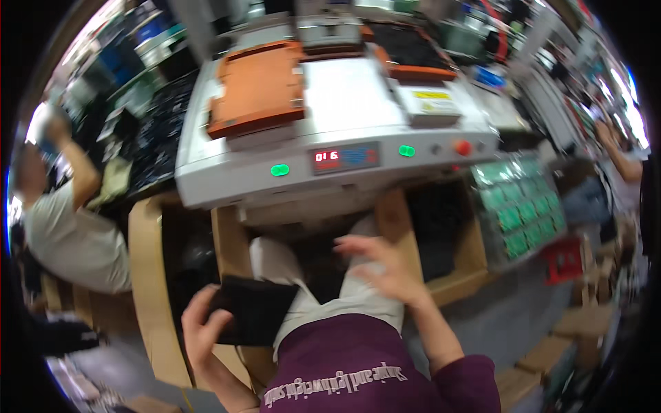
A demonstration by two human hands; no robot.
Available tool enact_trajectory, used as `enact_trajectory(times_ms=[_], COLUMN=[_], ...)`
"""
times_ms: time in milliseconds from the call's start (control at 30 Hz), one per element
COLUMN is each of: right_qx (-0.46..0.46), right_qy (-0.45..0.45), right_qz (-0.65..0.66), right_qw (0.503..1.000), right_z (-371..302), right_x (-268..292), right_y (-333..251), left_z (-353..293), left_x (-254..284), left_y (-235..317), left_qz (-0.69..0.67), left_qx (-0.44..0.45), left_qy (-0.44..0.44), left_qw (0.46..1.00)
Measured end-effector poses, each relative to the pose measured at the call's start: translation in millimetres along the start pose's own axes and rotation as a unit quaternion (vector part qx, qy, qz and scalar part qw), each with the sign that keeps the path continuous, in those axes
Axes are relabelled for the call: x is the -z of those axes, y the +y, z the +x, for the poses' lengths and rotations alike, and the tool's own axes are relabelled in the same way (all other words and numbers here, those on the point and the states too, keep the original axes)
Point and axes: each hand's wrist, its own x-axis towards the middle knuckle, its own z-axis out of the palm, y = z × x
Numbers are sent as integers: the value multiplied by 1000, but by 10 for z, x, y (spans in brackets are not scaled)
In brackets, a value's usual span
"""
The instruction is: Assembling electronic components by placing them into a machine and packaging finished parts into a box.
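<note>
At lower left, my left hand is closed on the edge of a flat, dark rectangular piece, whose material I cannot make out. It lies over my left thigh, beside the left cardboard box. My right hand hovers over my right thigh with its fingers apart and nothing in them, somewhat blurred. Ahead stands a white machine with a lit red display, a left green button and a right green button. An orange plate sits on its left side.
A black-topped orange tray rests at the machine's back right, near a red knob. A right cardboard box holds dark pieces. Beside it are bagged green pieces and a red crate. Another person sits at left.
</note>
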Motion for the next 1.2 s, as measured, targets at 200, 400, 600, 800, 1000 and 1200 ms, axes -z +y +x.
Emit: enact_trajectory(times_ms=[200,400,600,800,1000,1200], right_qx=[-73,-209,-195,-190,-467,-455], right_qy=[-107,312,283,362,203,184], right_qz=[121,371,333,-355,-450,-427], right_qw=[984,849,878,841,734,759], right_z=[-29,-330,-364,-303,-279,-178], right_x=[-163,78,-333,913,1652,1673], right_y=[-89,226,490,1329,2503,2470], left_z=[495,641,358,564,534,504], left_x=[-1079,-1301,-1858,-1667,-1772,-1819], left_y=[216,-387,-928,-844,-673,-641], left_qz=[108,-184,-554,-432,-393,-403], left_qx=[-115,-109,163,144,141,151], left_qy=[-270,-13,-156,-61,-73,-103], left_qw=[950,977,801,888,906,897])
